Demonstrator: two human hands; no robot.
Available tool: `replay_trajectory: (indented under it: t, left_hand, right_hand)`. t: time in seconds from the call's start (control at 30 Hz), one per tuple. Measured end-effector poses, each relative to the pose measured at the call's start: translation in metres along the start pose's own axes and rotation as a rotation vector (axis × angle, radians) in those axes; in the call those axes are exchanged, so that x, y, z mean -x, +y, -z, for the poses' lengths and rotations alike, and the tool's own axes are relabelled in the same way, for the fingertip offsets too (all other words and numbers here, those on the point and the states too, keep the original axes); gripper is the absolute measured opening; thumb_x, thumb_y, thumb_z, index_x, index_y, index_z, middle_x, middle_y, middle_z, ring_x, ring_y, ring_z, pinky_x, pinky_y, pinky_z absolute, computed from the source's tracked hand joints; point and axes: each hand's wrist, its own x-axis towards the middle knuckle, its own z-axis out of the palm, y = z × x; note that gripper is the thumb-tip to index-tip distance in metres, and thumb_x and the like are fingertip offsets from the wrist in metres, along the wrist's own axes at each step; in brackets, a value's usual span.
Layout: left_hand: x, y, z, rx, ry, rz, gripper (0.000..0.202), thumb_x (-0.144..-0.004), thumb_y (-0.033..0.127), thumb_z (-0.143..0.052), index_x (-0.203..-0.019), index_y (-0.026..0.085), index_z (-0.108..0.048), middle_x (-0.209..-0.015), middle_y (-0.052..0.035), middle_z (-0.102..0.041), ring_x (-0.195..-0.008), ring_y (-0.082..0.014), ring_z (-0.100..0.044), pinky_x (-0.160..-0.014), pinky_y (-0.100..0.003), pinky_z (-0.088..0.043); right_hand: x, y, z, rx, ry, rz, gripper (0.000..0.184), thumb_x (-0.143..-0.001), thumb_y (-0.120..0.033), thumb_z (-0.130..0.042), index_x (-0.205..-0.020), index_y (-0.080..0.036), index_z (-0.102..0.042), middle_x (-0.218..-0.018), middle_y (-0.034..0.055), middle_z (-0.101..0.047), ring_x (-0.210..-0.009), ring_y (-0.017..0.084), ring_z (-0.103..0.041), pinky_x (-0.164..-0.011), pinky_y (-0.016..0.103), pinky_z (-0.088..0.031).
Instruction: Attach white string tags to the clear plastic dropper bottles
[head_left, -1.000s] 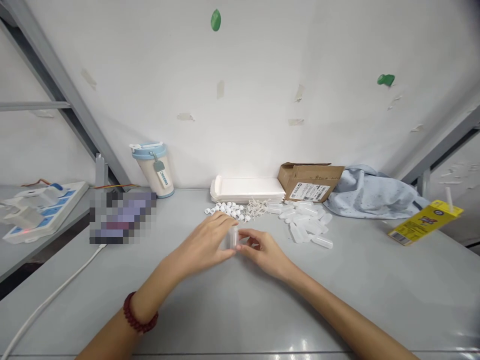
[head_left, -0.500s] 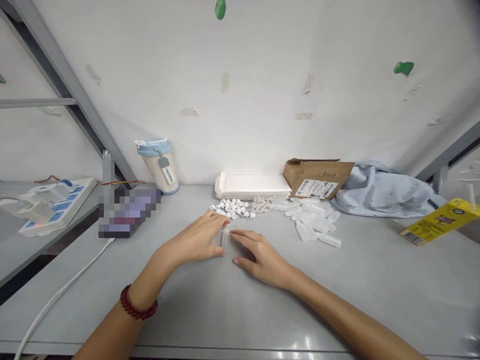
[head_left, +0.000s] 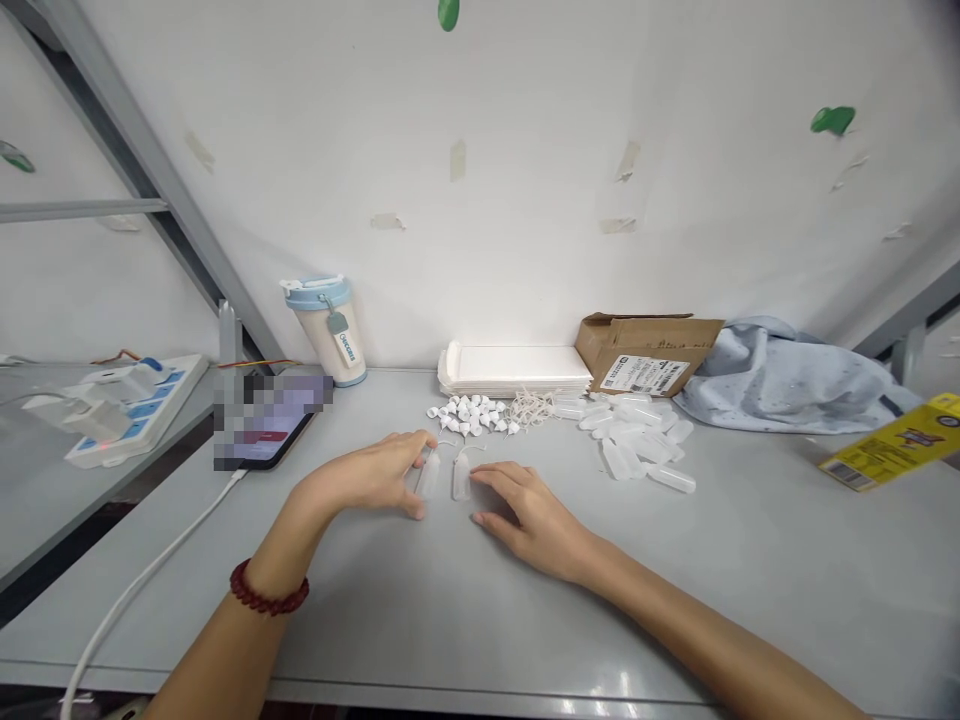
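Observation:
Two small clear plastic vials lie side by side on the grey table (head_left: 420, 600). My left hand (head_left: 360, 482) curls over the left vial (head_left: 429, 478), with index finger and thumb on either side of it. My right hand (head_left: 529, 512) lies low on the table with its fingers stretched out, one fingertip touching the right vial (head_left: 461, 481). A dark red bead bracelet (head_left: 266, 597) circles my left wrist.
Behind the hands lie a pile of white caps (head_left: 469, 415), thin strings (head_left: 529, 408) and loose clear vials (head_left: 637, 440). Along the wall stand stacked white trays (head_left: 517, 368), a cardboard box (head_left: 649, 352), blue cloth (head_left: 795, 375) and a cup (head_left: 330, 330). A phone (head_left: 266, 430), cable (head_left: 150, 590) and power strip (head_left: 127, 400) sit left, a yellow carton (head_left: 892, 445) right.
My hands, pressed together around the vials a second ago, have drawn apart and lowered. The two vials now lie separately on the table. The view has shifted slightly.

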Motion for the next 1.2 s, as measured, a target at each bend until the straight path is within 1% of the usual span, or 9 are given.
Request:
replay_trajectory:
  t: [0.1,0.23,0.3,0.5,0.7,0.8,0.93,1.07,1.2]
  left_hand:
    - [-0.003,-0.002,-0.001,-0.003,-0.004,-0.023,0.078,-0.057,0.041,-0.068,-0.127,0.022,-0.038,-0.111,-0.0046,-0.053,-0.106,-0.0253,-0.050,-0.088,-0.034,-0.042]
    - [-0.005,0.000,0.000,-0.037,-0.001,-0.031,0.055,-0.063,0.040,-0.062,-0.112,0.022,-0.048,-0.108,-0.0030,-0.054,-0.101,-0.0239,-0.052,-0.084,-0.032,-0.043]
    - [-0.006,0.002,0.000,-0.040,0.005,-0.052,0.049,-0.064,0.041,-0.061,-0.107,0.022,-0.050,-0.107,-0.0028,-0.054,-0.098,-0.0232,-0.052,-0.083,-0.032,-0.042]
    - [-0.013,0.003,-0.006,0.015,0.026,-0.144,0.053,-0.064,0.044,-0.064,-0.110,0.022,-0.049,-0.103,-0.0024,-0.053,-0.099,-0.0224,-0.051,-0.085,-0.031,-0.042]
    - [-0.014,0.000,-0.007,0.028,0.022,-0.104,0.076,-0.060,0.050,-0.069,-0.125,0.022,-0.041,-0.108,-0.0054,-0.051,-0.101,-0.0238,-0.050,-0.086,-0.034,-0.041]
    - [-0.012,-0.001,-0.006,0.010,0.031,-0.076,0.082,-0.058,0.052,-0.069,-0.128,0.021,-0.040,-0.106,-0.0056,-0.052,-0.100,-0.0251,-0.051,-0.085,-0.035,-0.042]
    - [-0.009,0.000,-0.005,-0.003,0.086,-0.085,0.082,-0.056,0.054,-0.070,-0.126,0.023,-0.041,-0.109,-0.0062,-0.053,-0.106,-0.0276,-0.049,-0.089,-0.037,-0.041]
    - [-0.007,0.008,-0.007,-0.028,0.186,-0.201,0.080,-0.059,0.053,-0.070,-0.127,0.024,-0.040,-0.121,-0.0081,-0.047,-0.118,-0.0304,-0.038,-0.094,-0.039,-0.037]
    - [-0.008,0.017,-0.011,-0.050,0.188,-0.266,0.070,-0.064,0.048,-0.068,-0.125,0.025,-0.043,-0.121,-0.0082,-0.045,-0.117,-0.0294,-0.038,-0.092,-0.037,-0.038]
  right_hand:
    - [0.000,-0.002,0.001,0.002,-0.007,-0.001,0.036,-0.086,-0.024,-0.053,-0.121,-0.016,-0.048,-0.118,0.0107,-0.058,-0.111,0.023,-0.049,-0.094,0.042,-0.039]
    - [0.000,-0.004,0.001,0.007,-0.023,0.003,0.041,-0.085,-0.026,-0.054,-0.125,-0.016,-0.045,-0.119,0.0106,-0.057,-0.111,0.024,-0.048,-0.094,0.043,-0.038]
    - [0.000,-0.004,0.001,0.013,-0.032,0.007,0.044,-0.085,-0.027,-0.054,-0.127,-0.017,-0.043,-0.119,0.0106,-0.056,-0.111,0.024,-0.047,-0.094,0.043,-0.038]
    - [0.000,-0.004,0.001,0.034,-0.057,0.046,0.046,-0.084,-0.029,-0.055,-0.127,-0.018,-0.043,-0.124,0.0102,-0.054,-0.115,0.025,-0.044,-0.095,0.042,-0.036]
    - [0.000,-0.004,0.001,0.031,-0.062,0.045,0.047,-0.084,-0.030,-0.056,-0.127,-0.016,-0.044,-0.126,0.0099,-0.053,-0.116,0.024,-0.042,-0.096,0.041,-0.035]
    - [0.000,-0.004,0.002,0.028,-0.058,0.046,0.046,-0.084,-0.030,-0.056,-0.126,-0.017,-0.045,-0.125,0.0094,-0.053,-0.115,0.023,-0.043,-0.096,0.041,-0.036]
    - [0.000,-0.005,0.003,0.025,-0.053,0.045,0.045,-0.084,-0.030,-0.056,-0.126,-0.017,-0.045,-0.125,0.0099,-0.054,-0.115,0.024,-0.043,-0.096,0.041,-0.036]
    - [0.001,-0.006,0.004,0.022,-0.055,0.046,0.043,-0.084,-0.030,-0.055,-0.125,-0.019,-0.046,-0.125,0.0102,-0.054,-0.115,0.024,-0.044,-0.095,0.042,-0.037]
    - [0.000,-0.005,0.004,0.016,-0.054,0.056,0.042,-0.085,-0.029,-0.055,-0.125,-0.019,-0.046,-0.124,0.0104,-0.054,-0.116,0.024,-0.044,-0.095,0.042,-0.037]
